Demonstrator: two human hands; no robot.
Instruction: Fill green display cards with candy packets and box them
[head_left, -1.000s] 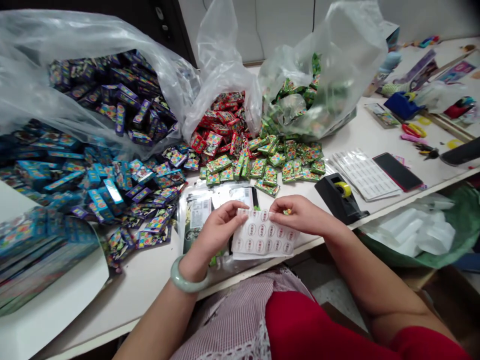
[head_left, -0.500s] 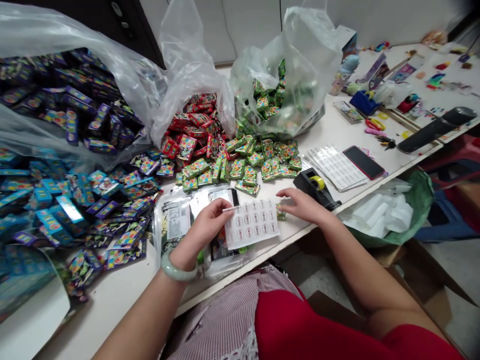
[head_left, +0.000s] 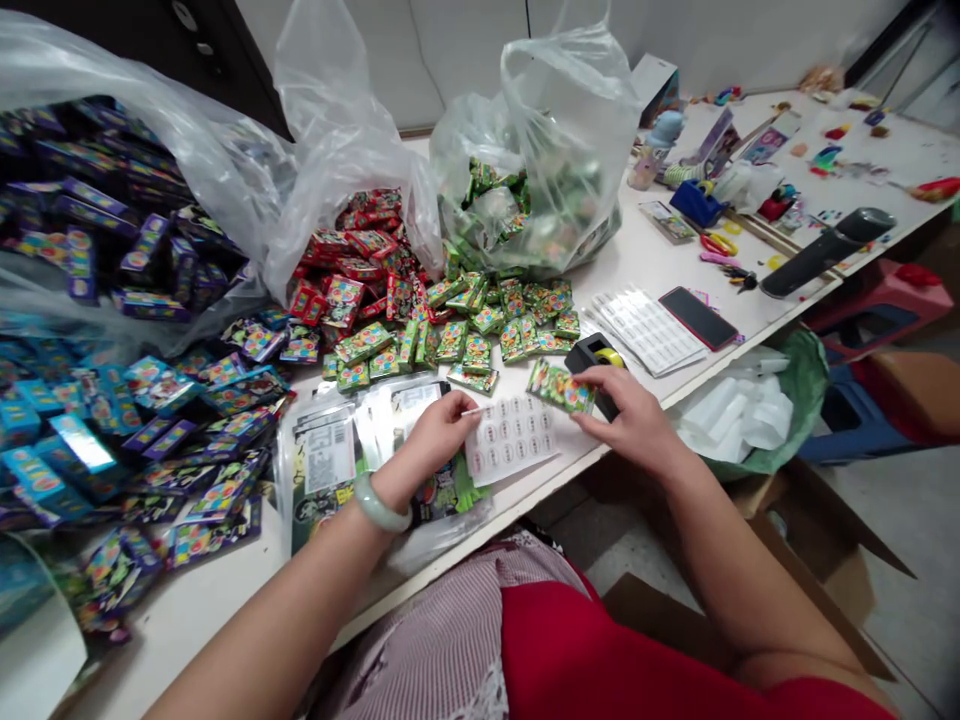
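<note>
My left hand (head_left: 442, 436) pinches the upper left corner of a sheet of round stickers (head_left: 513, 440), which tilts over the table's front edge. Between the thumb and fingers of my right hand (head_left: 619, 410) is a small green packet (head_left: 561, 387) with colourful print, held just right of the sheet. Under and beside my left wrist lie flat printed plastic pouches (head_left: 324, 456). A black tape dispenser (head_left: 589, 352) with yellow in it stands behind my right hand, which partly hides it.
Piles of green packets (head_left: 476, 352), red packets (head_left: 345, 300), purple boxes (head_left: 142, 245) and blue boxes (head_left: 46, 400) spread leftward, with clear plastic bags (head_left: 330, 110) behind. More sticker sheets (head_left: 646, 328), a phone (head_left: 698, 318) and a black cylinder (head_left: 825, 254) lie right. A green bag (head_left: 814, 400) sits below the edge.
My right hand has closed on the green packet and lifted it from the table beside the sheet. My left hand still holds the sticker sheet. The whole view has shifted slightly.
</note>
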